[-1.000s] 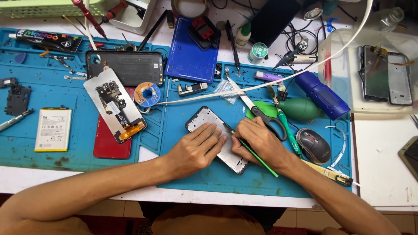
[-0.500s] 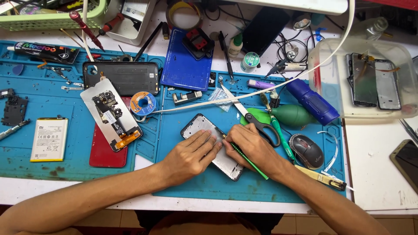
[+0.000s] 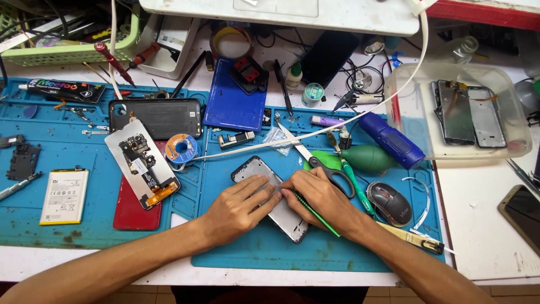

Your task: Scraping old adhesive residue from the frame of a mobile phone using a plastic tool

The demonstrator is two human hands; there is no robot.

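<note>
A silver-grey phone frame (image 3: 254, 171) lies face down on the blue work mat (image 3: 242, 259) in front of me. My left hand (image 3: 239, 205) rests flat on its middle, fingers pressing it down. My right hand (image 3: 318, 197) holds a thin green tool (image 3: 323, 219) like a pen, its tip against the frame beside my left fingertips. Both hands meet over the frame and hide its central part.
An opened phone (image 3: 143, 163) on a red back cover (image 3: 132, 211), a battery (image 3: 63, 196), a solder wire spool (image 3: 181, 148), scissors (image 3: 315, 163), a green air blower (image 3: 368, 157), a mouse (image 3: 389, 204) and a clear tray of screens (image 3: 467, 112) surround the hands. A white cable (image 3: 349, 118) crosses the mat.
The view has shifted slightly. Both hands stay on the phone frame, my right hand's tool tip working in small moves at the same spot.
</note>
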